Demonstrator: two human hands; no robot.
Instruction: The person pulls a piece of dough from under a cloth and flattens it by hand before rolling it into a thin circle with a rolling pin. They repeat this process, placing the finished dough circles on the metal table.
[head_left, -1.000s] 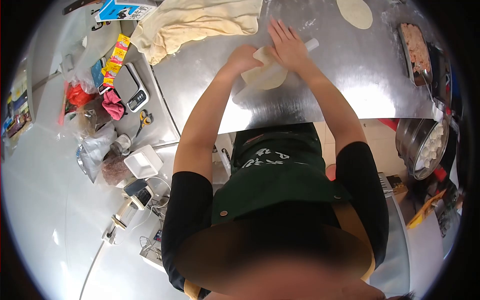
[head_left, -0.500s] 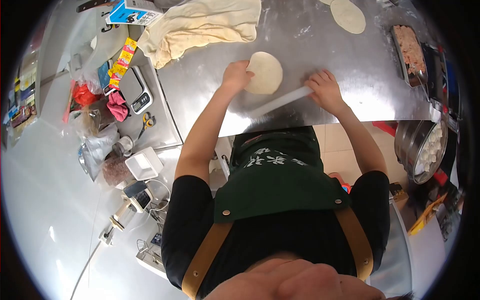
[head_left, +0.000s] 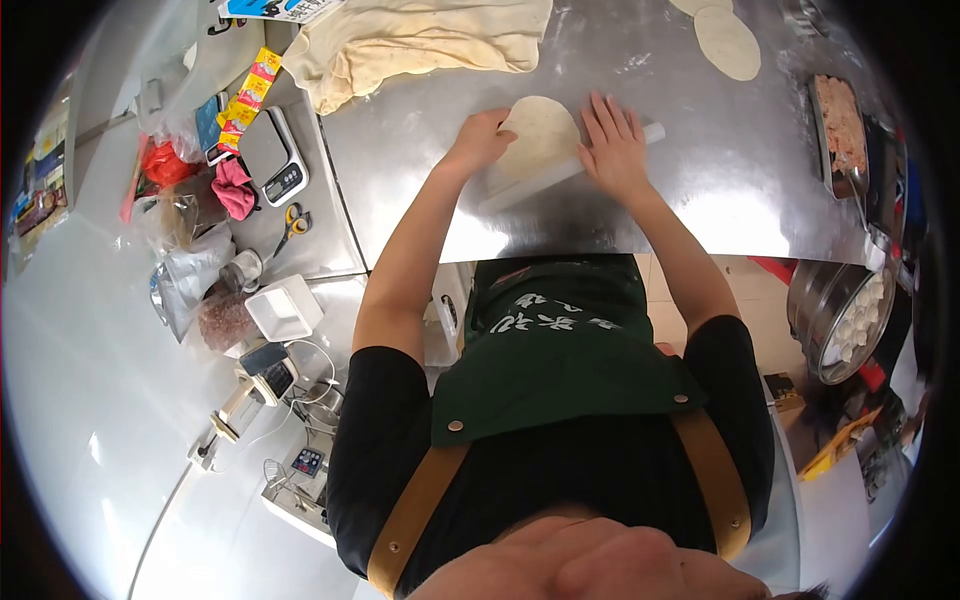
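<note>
A round, flat dough wrapper point(head_left: 541, 132) lies on the steel worktop. My left hand point(head_left: 482, 142) is closed on its left edge, thumb and fingers pinching it. A pale rolling pin point(head_left: 530, 187) slants across the wrapper's near edge, its right end sticking out past my right hand point(head_left: 614, 152). That hand rests flat on the pin with the fingers stretched forward, open. At the upper right of the worktop, more rolled dough rounds point(head_left: 728, 44) overlap.
A cloth-like sheet of dough point(head_left: 420, 50) lies at the back. Leftward are a scale point(head_left: 280, 160), scissors point(head_left: 293, 228) and a white tub point(head_left: 285, 308). At right stand a tray of meat filling point(head_left: 838, 120) and a steamer point(head_left: 808, 315) holding white pieces.
My right hand has gone from gripping the pin's end to lying flat over it, further forward and left. The pin has come up against the wrapper. My left hand still pinches the edge.
</note>
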